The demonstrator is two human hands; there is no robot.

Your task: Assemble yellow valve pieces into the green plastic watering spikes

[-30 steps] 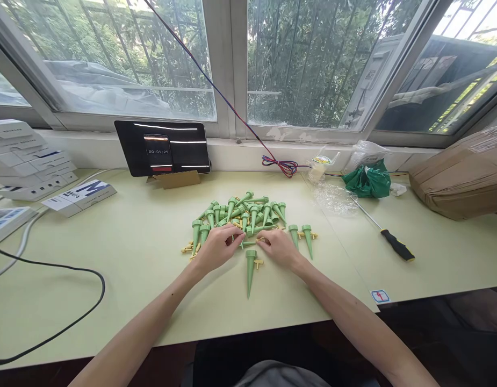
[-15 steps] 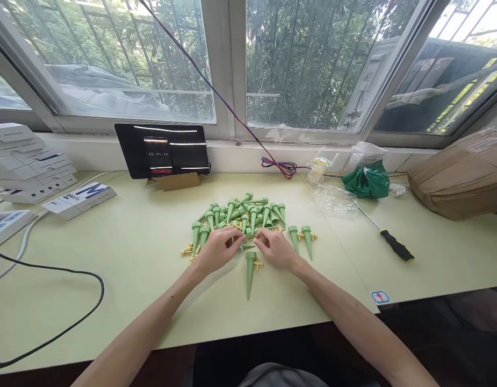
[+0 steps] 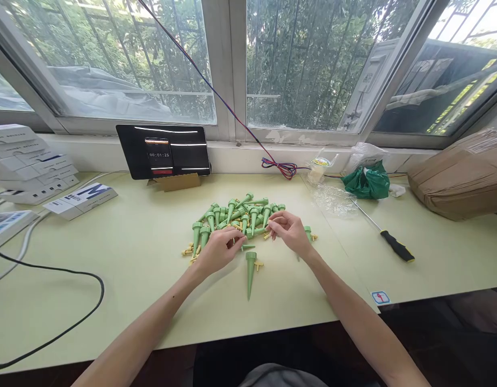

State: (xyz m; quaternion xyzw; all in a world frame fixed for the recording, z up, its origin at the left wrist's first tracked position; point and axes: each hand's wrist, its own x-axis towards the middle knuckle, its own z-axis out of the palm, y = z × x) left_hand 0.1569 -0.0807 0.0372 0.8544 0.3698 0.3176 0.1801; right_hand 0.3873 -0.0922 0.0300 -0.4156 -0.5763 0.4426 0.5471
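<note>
My left hand (image 3: 222,248) is closed in a pinch at the front of a pile of green plastic plant watering spikes (image 3: 231,209). A green spike (image 3: 249,246) sticks out sideways from its fingers, tip to the right, its cap end mostly hidden. My right hand (image 3: 289,232) hovers at the pile's right side, fingers bent and slightly apart, near a small yellow valve (image 3: 266,236). I see nothing in its grasp. In front of both hands one spike (image 3: 250,274) lies with its tip toward me, a yellow T-shaped valve (image 3: 259,265) beside its cap. Another spike (image 3: 308,233) is partly hidden behind my right hand.
At the back stands a tablet (image 3: 184,150) showing a timer. White boxes (image 3: 30,166) and a power strip (image 3: 8,226) are on the left. To the right lie a screwdriver (image 3: 397,246), a green plastic bag (image 3: 367,181) and a large brown package (image 3: 460,174).
My right hand has moved right and slightly away from me, from beside my left hand to the pile's right edge, now covering one spike there. My left hand has stayed in place.
</note>
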